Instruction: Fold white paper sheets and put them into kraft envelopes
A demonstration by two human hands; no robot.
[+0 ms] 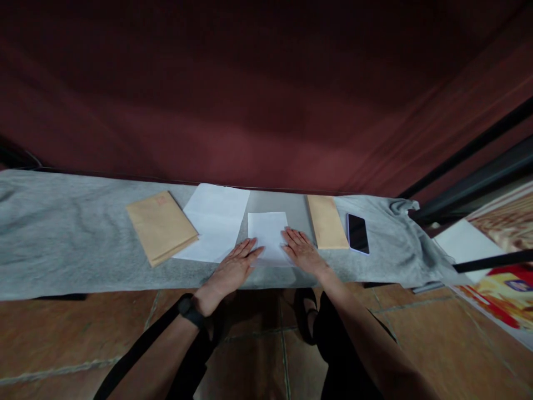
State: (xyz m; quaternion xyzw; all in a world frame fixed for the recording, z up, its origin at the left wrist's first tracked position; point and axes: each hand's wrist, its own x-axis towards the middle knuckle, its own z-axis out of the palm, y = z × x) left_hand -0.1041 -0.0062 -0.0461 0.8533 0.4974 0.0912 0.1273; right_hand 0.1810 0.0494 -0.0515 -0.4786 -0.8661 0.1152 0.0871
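Observation:
A small white sheet, apparently folded, lies flat in front of me on the cloth-covered surface. My left hand rests palm down at its left edge, fingers stretched out. On its right edge lies my right hand, also flat with the fingers spread. Larger white paper with crease lines is spread to the left, partly beside my left fingers. Farther left sits a stack of brown envelopes. Another brown envelope or stack is to the right of my right hand.
A phone with a dark screen lies right of the narrower envelopes. Grey cloth covers the long narrow surface, with a dark red fabric wall behind it. Black bars and a printed box are at the right.

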